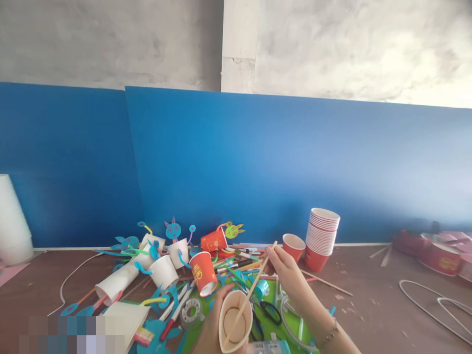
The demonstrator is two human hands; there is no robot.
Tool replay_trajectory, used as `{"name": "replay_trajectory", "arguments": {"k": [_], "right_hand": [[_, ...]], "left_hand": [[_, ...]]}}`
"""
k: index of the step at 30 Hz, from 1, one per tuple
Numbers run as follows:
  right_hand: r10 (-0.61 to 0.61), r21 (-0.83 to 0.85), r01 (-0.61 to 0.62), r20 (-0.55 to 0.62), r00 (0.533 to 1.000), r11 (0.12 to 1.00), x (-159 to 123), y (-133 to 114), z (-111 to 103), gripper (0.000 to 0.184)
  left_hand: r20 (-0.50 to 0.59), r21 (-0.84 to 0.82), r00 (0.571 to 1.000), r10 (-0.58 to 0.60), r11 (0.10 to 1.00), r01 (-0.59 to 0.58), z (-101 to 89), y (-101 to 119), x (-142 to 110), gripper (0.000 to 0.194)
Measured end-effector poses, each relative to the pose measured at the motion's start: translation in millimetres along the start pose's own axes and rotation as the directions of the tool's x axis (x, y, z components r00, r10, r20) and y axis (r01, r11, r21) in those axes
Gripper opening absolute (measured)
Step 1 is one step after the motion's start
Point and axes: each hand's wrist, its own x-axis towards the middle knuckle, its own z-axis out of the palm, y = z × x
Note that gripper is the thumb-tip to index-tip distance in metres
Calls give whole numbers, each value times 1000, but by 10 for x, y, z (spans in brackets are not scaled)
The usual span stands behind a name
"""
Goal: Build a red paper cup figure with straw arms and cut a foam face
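Note:
My left hand (214, 317) is wrapped round a paper cup (236, 339), its mouth tipped toward me. A wooden stick (254, 284) slants down into that cup, and the fingers of my right hand (283, 263) pinch its upper end. A ring mark shows on the cup's inner bottom. Close by lie black-handled scissors (271, 313), a roll of clear tape (191, 313) and a small blue roll (262, 288). Under them is green paper (273, 332). Left of my hands, a red paper cup (203, 273) lies tilted among the craft pieces.
White cups with blue paper figures (173, 229) crowd the left, with markers and paper scraps. A tall stack of paper cups (322, 236) stands behind my right hand beside a single red cup (294, 247). A white cable (431, 307) curls at right; a blue partition (236, 162) backs the table.

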Motion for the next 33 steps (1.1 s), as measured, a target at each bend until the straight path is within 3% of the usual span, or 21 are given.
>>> {"name": "replay_trajectory", "arguments": {"k": [7, 12, 16, 21, 26, 33], "right_hand": [[-31, 20, 32, -58, 998, 999, -14, -22, 42, 50], [-9, 7, 9, 69, 998, 1000, -36, 234, 218, 46], [86, 7, -87, 106, 991, 996, -22, 346, 260, 45], [171, 22, -173, 76, 982, 985, 12, 311, 192, 44], [256, 119, -263, 78, 964, 957, 17, 395, 179, 37], [350, 234, -365, 103, 931, 901, 68, 572, 212, 37]], "left_hand": [[-19, 25, 1000, 8, 1000, -7, 34, 17, 16, 80], [-43, -13, 998, 40, 999, -41, 31, 67, 59, 62], [-17, -66, 1000, 20, 998, -21, 27, 102, 61, 57], [-185, -102, 980, -70, 993, 52, 47, 126, 8, 79], [-140, -95, 984, -108, 991, 95, -4, 156, -11, 88], [-194, -140, 971, -141, 983, 115, -29, 205, 10, 80]]}}
